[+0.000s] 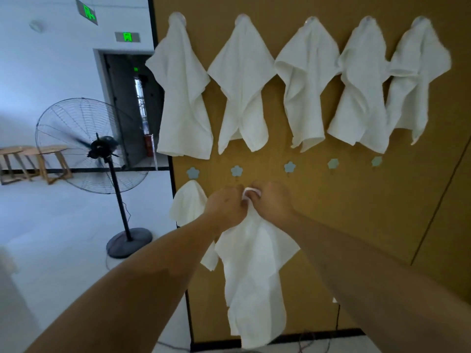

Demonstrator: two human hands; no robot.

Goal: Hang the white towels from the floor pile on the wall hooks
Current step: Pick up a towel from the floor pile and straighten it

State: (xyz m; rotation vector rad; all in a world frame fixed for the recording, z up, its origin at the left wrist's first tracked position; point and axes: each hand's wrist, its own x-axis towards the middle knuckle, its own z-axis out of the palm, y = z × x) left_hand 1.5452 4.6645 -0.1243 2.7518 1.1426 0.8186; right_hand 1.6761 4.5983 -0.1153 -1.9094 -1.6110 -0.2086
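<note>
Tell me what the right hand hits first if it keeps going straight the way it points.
Probably the brown wall panel just below the second flower hook; the right hand pinches the towel close to it, though depth is unclear.

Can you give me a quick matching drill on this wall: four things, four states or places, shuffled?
Things:
1. top-row towels
2. third flower hook
3. held towel
4. fan

States or places:
A. gripped by both hands, left hand and right hand
B. bare
C. on the floor, left of the wall
D. hanging from hooks

Pairs: 1-D, 2-B, 3-A, 4-C
</note>
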